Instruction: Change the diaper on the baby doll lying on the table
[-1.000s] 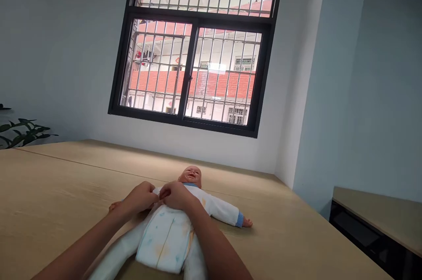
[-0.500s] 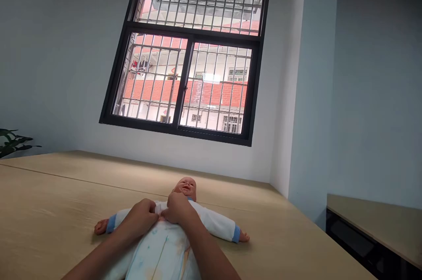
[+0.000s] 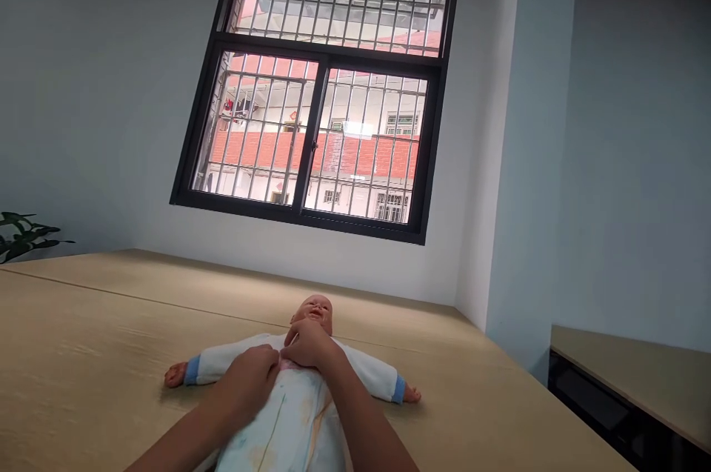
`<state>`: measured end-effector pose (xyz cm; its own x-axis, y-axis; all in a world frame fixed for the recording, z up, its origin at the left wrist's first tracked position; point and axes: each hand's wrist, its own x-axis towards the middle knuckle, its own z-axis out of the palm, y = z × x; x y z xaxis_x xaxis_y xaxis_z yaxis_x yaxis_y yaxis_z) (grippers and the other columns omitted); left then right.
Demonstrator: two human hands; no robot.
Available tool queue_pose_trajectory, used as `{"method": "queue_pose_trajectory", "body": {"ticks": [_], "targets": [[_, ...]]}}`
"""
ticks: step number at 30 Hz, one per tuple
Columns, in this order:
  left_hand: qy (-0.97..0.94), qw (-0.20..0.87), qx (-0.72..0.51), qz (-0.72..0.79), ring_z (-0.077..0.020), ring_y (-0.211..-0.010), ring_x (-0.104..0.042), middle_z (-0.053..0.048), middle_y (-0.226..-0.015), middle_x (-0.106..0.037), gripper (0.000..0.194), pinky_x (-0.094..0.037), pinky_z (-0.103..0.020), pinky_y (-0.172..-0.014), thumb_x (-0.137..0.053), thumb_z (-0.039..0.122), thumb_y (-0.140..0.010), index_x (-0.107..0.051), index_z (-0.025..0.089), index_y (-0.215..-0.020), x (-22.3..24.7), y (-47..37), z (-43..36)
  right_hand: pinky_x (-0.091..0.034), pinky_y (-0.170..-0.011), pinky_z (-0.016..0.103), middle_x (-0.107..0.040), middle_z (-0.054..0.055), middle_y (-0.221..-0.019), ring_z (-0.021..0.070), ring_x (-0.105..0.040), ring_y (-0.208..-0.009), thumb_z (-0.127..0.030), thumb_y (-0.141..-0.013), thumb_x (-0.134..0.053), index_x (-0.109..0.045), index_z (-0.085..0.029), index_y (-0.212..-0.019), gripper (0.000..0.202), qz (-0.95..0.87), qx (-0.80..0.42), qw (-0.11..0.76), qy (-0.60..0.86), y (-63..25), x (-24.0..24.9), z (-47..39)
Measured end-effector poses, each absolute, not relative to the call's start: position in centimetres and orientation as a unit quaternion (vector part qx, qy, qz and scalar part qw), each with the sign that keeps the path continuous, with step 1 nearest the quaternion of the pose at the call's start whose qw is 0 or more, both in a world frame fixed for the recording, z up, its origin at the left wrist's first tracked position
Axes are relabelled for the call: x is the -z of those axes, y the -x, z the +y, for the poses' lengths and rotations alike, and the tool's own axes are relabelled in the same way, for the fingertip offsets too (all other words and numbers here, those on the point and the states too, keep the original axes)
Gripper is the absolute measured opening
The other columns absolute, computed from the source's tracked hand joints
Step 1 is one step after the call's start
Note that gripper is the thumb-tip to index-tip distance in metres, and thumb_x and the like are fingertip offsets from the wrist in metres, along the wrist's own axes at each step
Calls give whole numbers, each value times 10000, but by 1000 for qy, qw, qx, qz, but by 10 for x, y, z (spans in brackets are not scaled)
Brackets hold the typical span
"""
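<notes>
A baby doll (image 3: 316, 311) lies on its back on a wooden table, head away from me and both arms spread wide. It wears a white romper (image 3: 289, 413) with blue cuffs and a faint coloured print; a line runs down its front. At the chest, my left hand (image 3: 256, 374) is closed with its fingertips pinching the romper's front. Right beside it, my right hand (image 3: 311, 344) is bent over the upper chest below the chin, its fingers also closed on the cloth. A small pinkish patch shows between the fingertips. The exact grip is partly hidden.
The wide table (image 3: 122, 338) has a seam across it and reaches to the wall. A barred, dark-framed window (image 3: 322, 68) is above. Plant leaves (image 3: 27, 235) show at far left, a pillar (image 3: 527, 146) and a second table (image 3: 633, 368) at right.
My left hand has shifted right and slightly down over the chest, uncovering more of the doll's sleeve on that side. My right hand has moved slightly right. The view has shifted a little.
</notes>
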<state>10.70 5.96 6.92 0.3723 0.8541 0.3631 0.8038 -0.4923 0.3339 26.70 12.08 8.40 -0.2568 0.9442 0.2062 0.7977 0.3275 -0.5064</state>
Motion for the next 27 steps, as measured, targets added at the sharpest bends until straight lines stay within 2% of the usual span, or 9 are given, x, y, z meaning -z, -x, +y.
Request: {"method": "queue_pose_trajectory", "body": {"ticks": [3,6,8,10,14,17,20,24,27], "targets": [[-857,42,-243,452,-263,-1044,-645,-125,-1128,-708,391,-463,-379,-939,-347,357,-949,-695,194,-1019,-58,-107,41,-417,-562,206,-722,34,-730,145,-625,-672,-164,-647,-669,-751,-166,-763,142,-767,-182,261,557,-272,-85,120],[-867,34,-225,443,-278,-1361,-469,-117,-1479,-516,526,-358,-414,-1150,-378,396,-940,-552,183,-1389,-49,-106,32,-418,-529,203,-660,7,-625,129,-586,-585,-141,-670,-627,-733,-162,-744,131,-754,-226,278,551,-276,-86,118],[-873,48,-192,446,-286,-1452,-338,-90,-1572,-378,600,-286,-447,-1203,-390,395,-930,-443,171,-1484,-48,-105,33,-431,-523,205,-622,-3,-578,124,-571,-548,-126,-691,-596,-714,-155,-734,129,-743,-254,290,547,-276,-86,116],[-882,70,-159,438,-302,-1474,-283,-90,-1592,-326,630,-271,-461,-1211,-385,415,-929,-411,153,-1502,-52,-105,34,-449,-520,217,-614,0,-576,125,-564,-524,-121,-713,-569,-694,-145,-750,133,-730,-275,305,546,-274,-86,114],[-883,70,-153,438,-312,-1474,-280,-103,-1586,-346,631,-272,-453,-1207,-381,420,-927,-425,147,-1494,-60,-103,32,-453,-505,224,-655,15,-700,116,-566,-516,-141,-791,-488,-637,-150,-876,172,-703,-287,356,544,-275,-92,105],[-871,69,-177,453,-317,-1477,-269,-117,-1596,-320,645,-283,-481,-1195,-357,413,-940,-375,123,-1515,-58,-100,27,-388,-468,206,-603,-8,-608,101,-511,-469,-185,-822,-491,-576,-163,-791,93,-690,-279,381,549,-295,-99,90],[-865,88,-197,453,-292,-1469,-296,-136,-1599,-307,671,-294,-441,-1193,-355,442,-944,-353,99,-1521,-52,-96,26,-329,-435,209,-526,-29,-482,95,-450,-414,-290,-831,-550,-510,-180,-660,208,-688,-290,362,558,-331,-95,65],[-851,93,-217,469,-296,-1463,-310,-168,-1590,-318,708,-320,-432,-1175,-394,469,-926,-361,74,-1512,-47,-94,29,-251,-390,201,-519,-40,-516,70,-390,-399,-488,-826,-594,-482,-191,-652,362,-661,-378,349,547,-366,-71,33],[-853,90,-221,463,-321,-1459,-313,-174,-1590,-318,683,-323,-467,-1166,-404,461,-926,-363,125,-1520,-47,-95,29,-234,-375,204,-484,-44,-507,77,-402,-396,-587,-800,-604,-440,-205,-622,452,-643,-408,331,557,-366,-51,27]]}}
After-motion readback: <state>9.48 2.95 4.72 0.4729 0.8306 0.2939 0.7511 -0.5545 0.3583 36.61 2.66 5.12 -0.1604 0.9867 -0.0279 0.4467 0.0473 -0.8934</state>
